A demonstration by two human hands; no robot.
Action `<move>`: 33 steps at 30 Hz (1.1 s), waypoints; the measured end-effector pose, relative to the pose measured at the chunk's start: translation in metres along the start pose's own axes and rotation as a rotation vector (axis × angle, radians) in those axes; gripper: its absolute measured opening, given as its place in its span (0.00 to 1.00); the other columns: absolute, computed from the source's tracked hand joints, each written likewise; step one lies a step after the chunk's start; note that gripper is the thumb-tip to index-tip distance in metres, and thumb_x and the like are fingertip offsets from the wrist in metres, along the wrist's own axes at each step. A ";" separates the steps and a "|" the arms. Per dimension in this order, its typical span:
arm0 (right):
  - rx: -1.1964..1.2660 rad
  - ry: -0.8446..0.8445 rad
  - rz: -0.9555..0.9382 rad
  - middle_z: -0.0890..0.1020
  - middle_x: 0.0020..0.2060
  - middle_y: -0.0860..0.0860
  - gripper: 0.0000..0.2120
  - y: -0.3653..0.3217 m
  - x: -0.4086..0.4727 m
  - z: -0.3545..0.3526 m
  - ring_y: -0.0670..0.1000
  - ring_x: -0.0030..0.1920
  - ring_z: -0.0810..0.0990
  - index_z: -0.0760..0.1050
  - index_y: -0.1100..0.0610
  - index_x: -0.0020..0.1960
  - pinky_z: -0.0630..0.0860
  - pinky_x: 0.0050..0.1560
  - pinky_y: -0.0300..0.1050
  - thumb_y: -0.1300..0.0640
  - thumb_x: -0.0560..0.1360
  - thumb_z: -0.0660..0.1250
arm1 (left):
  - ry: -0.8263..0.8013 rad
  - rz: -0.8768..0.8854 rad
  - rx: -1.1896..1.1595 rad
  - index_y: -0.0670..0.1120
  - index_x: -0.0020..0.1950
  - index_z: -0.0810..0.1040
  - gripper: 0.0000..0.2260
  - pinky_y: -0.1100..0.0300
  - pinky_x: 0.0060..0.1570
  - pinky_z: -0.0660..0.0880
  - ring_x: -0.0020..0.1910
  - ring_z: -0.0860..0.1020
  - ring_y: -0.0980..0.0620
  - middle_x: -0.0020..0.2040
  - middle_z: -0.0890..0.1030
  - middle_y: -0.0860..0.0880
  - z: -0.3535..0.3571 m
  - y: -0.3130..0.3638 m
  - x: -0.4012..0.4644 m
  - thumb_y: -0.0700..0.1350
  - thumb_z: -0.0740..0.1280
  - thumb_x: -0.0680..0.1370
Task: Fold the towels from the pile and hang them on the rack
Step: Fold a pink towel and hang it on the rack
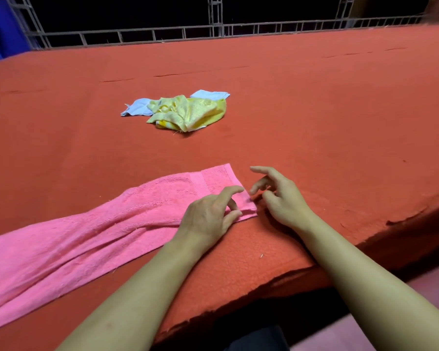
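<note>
A long pink towel [91,236] lies stretched across the near part of the red-covered table [314,117], running from the lower left to the middle. My left hand [211,215] rests on its right end, fingers loosely bent over the near corner. My right hand [276,193] hovers just right of that corner with fingers spread and slightly curled, holding nothing. Farther back, a small pile holds a crumpled yellow towel [188,112] on top of a light blue towel [140,106].
A metal grille railing [213,31] runs along the far side of the table, with darkness behind it. A blue object [0,26] stands at the far left. The table's frayed front edge [302,277] runs diagonally at the lower right.
</note>
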State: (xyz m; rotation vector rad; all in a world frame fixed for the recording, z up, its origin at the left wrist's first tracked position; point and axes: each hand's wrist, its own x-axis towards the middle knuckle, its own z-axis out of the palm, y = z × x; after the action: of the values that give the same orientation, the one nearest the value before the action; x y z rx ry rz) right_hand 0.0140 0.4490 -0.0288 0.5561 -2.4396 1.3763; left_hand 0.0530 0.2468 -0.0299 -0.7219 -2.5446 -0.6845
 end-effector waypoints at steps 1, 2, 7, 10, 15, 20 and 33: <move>0.030 0.005 0.018 0.83 0.38 0.41 0.32 -0.001 -0.001 -0.003 0.48 0.40 0.80 0.72 0.49 0.65 0.76 0.47 0.47 0.65 0.64 0.54 | -0.006 -0.003 -0.011 0.55 0.68 0.68 0.24 0.51 0.42 0.80 0.40 0.81 0.51 0.45 0.83 0.58 0.001 0.001 0.001 0.49 0.73 0.75; 0.048 0.008 0.033 0.82 0.38 0.43 0.30 -0.001 -0.003 -0.004 0.48 0.38 0.79 0.72 0.49 0.65 0.76 0.45 0.47 0.64 0.64 0.55 | -0.017 -0.006 -0.020 0.55 0.67 0.68 0.24 0.50 0.42 0.80 0.40 0.81 0.51 0.45 0.83 0.59 0.002 0.003 0.002 0.49 0.73 0.74; -0.199 0.014 0.012 0.80 0.36 0.44 0.19 0.005 -0.002 0.002 0.48 0.38 0.76 0.73 0.50 0.65 0.73 0.47 0.46 0.57 0.74 0.64 | -0.039 -0.064 -0.022 0.56 0.65 0.70 0.23 0.51 0.44 0.80 0.40 0.80 0.53 0.44 0.83 0.60 0.000 -0.001 0.000 0.50 0.74 0.74; -0.226 -0.029 0.045 0.81 0.37 0.44 0.18 0.006 -0.003 0.002 0.48 0.41 0.78 0.72 0.49 0.64 0.75 0.49 0.48 0.53 0.74 0.68 | -0.067 -0.121 -0.071 0.56 0.65 0.72 0.22 0.53 0.45 0.79 0.37 0.78 0.58 0.42 0.83 0.61 -0.003 -0.007 -0.003 0.51 0.74 0.73; -0.192 -0.135 0.109 0.82 0.35 0.40 0.19 -0.001 -0.004 0.001 0.41 0.39 0.80 0.74 0.46 0.61 0.77 0.51 0.48 0.53 0.71 0.71 | -0.122 -0.140 -0.021 0.60 0.65 0.69 0.22 0.53 0.45 0.78 0.40 0.76 0.59 0.43 0.81 0.65 -0.005 -0.006 -0.003 0.55 0.72 0.74; -0.308 -0.160 0.246 0.83 0.36 0.44 0.23 -0.018 -0.005 0.003 0.46 0.43 0.82 0.71 0.50 0.64 0.77 0.49 0.47 0.46 0.72 0.72 | -0.131 -0.155 -0.088 0.60 0.68 0.69 0.24 0.54 0.49 0.79 0.44 0.81 0.59 0.44 0.83 0.64 -0.010 -0.005 -0.006 0.54 0.72 0.74; -0.333 -0.067 0.343 0.82 0.39 0.45 0.32 -0.041 -0.016 0.021 0.52 0.48 0.82 0.65 0.52 0.70 0.75 0.49 0.47 0.56 0.69 0.73 | -0.210 -0.385 -0.041 0.50 0.71 0.69 0.20 0.52 0.66 0.69 0.66 0.74 0.45 0.66 0.78 0.47 -0.005 -0.054 0.080 0.50 0.66 0.79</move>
State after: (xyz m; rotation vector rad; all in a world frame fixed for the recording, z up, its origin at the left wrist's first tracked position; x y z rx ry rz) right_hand 0.0464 0.4149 -0.0150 0.1082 -2.8354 1.0333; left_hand -0.0395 0.2337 -0.0044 -0.3288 -2.9070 -0.8215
